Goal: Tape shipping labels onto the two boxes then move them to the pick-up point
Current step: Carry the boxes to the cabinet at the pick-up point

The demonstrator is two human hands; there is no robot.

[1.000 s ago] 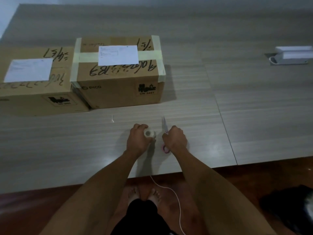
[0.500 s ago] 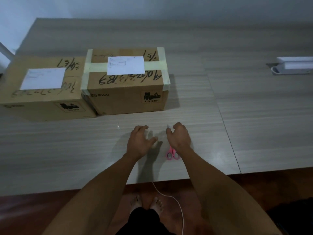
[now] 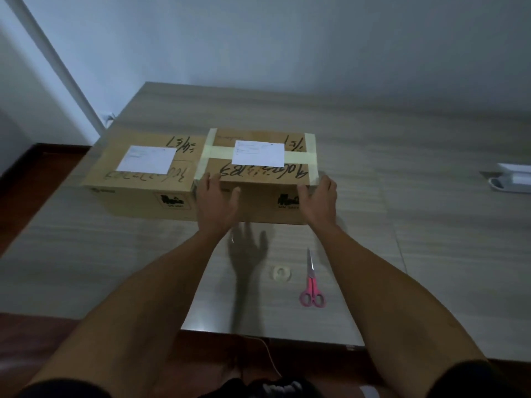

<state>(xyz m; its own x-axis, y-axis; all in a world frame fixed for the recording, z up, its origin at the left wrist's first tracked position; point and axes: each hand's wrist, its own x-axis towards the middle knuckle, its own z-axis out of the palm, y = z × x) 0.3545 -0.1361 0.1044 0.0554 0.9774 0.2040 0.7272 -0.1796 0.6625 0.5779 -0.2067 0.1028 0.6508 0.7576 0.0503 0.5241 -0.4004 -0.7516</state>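
Two cardboard boxes stand side by side on the wooden table [image 3: 431, 225]. The right box [image 3: 258, 175] has pale tape across its top and a white label [image 3: 257, 153] on it. A white label [image 3: 146, 159] also lies on the left box [image 3: 138, 191]. My left hand [image 3: 215, 202] is at the right box's front left corner, fingers straight and reaching over the top edge. At the front right corner is my right hand [image 3: 319, 201], also with straight fingers. A tape roll [image 3: 282, 273] and pink scissors [image 3: 311, 282] lie on the table between my forearms.
A white object [image 3: 511, 179] sits at the table's right edge. The wall runs behind the table, and dark floor shows at the left and near side. A thin white cable [image 3: 271, 357] hangs below the table's front edge.
My hands have let go of the tape roll and scissors, which now lie on the table. Both hands moved forward to the right box's front corners. The view has tilted up.
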